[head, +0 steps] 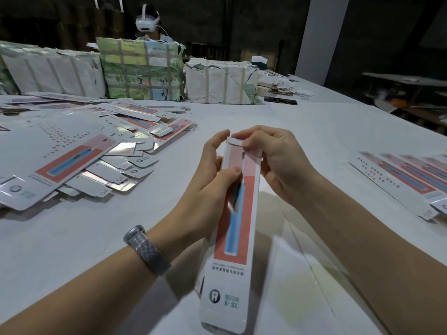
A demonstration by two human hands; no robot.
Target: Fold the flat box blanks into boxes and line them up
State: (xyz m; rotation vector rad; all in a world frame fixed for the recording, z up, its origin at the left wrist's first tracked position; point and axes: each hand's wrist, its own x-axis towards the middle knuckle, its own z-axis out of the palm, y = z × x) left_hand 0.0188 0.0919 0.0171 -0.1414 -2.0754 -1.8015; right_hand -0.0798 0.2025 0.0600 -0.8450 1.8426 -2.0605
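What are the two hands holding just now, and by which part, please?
One box: left hand grips its upper left edge, right hand pinches the top flap.

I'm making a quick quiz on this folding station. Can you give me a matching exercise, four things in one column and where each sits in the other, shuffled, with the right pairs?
Things:
1. box in hand
2. pile of flat blanks
3. row of lined-up boxes
4. wrapped bundles

Places:
A. far edge of the table
B. table's right side
C. held between left hand and right hand
D. table's left side

Pairs: 1-C, 2-D, 3-B, 4-A
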